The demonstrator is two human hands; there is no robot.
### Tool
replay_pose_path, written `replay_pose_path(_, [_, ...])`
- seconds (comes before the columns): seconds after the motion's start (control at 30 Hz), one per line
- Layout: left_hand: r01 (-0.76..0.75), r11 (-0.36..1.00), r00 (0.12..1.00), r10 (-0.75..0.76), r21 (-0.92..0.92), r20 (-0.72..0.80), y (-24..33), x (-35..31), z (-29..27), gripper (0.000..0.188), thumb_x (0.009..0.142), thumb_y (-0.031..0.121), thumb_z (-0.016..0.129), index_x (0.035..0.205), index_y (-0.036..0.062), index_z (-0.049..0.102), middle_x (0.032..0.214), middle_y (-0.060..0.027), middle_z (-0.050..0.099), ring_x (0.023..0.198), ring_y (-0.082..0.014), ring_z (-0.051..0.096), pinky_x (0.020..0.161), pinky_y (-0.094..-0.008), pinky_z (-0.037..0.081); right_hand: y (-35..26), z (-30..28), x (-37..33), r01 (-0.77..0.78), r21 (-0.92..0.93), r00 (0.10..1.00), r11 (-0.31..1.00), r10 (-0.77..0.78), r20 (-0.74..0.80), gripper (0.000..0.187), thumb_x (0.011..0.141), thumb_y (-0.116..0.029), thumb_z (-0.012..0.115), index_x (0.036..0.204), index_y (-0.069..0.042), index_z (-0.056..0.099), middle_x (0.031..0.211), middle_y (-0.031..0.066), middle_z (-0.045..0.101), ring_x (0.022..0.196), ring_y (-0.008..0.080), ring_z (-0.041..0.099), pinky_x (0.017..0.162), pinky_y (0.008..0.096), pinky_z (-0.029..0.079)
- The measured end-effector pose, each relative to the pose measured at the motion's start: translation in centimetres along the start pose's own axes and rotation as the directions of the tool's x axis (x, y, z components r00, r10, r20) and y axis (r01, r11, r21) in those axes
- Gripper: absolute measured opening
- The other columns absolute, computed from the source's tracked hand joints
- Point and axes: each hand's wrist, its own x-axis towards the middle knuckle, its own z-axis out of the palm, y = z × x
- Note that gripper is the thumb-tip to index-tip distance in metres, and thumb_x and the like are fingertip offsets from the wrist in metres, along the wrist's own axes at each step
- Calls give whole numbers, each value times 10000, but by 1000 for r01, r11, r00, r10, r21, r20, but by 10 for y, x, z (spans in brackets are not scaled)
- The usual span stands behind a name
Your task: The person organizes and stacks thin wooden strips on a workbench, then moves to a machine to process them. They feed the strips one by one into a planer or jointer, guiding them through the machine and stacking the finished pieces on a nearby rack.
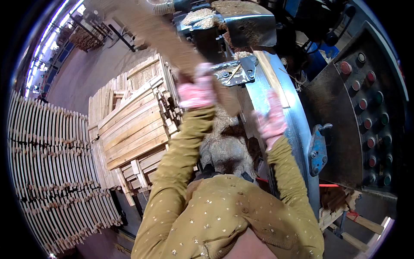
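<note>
My left hand, in a pink-and-white glove, is closed around a long brown wooden board, which slants from the upper left down toward the middle. Both are smeared by motion. Over the shiny metal bed of a woodworking machine is my right hand, gloved alike, its fingers stretched out and the thumb apart. Just beyond its fingertips a narrow pale wood strip lies lengthwise on the bed. Whether the fingers touch the strip cannot be made out.
A metal guide bracket and a sawdust-covered housing stand ahead. At right are a blue clamp and a control panel with several buttons. Stacked boards lie at left, beside a tall rack of thin slats.
</note>
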Motion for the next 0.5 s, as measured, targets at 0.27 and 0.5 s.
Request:
replay_pose_path(0.27, [749, 610, 370, -709, 258, 600, -94, -186, 51, 568, 897, 470, 606, 1211, 8, 501, 978, -60, 617, 815, -140, 594, 597, -304, 509, -21, -149, -170, -17, -672, 984, 740, 130, 118, 445, 817, -238, 694, 1177, -7, 573, 1159, 228, 593, 1007, 397, 583, 867, 477, 473])
replay_pose_path(0.5, [618, 696, 252, -617, 367, 746, -120, -215, 46, 683, 916, 476, 578, 1369, -10, 422, 993, -62, 606, 867, -126, 565, 668, -261, 513, -22, -183, -261, -65, -815, 983, 575, 176, 46, 456, 876, -228, 614, 1260, -1, 521, 1209, 239, 564, 1056, 420, 544, 918, 495, 440])
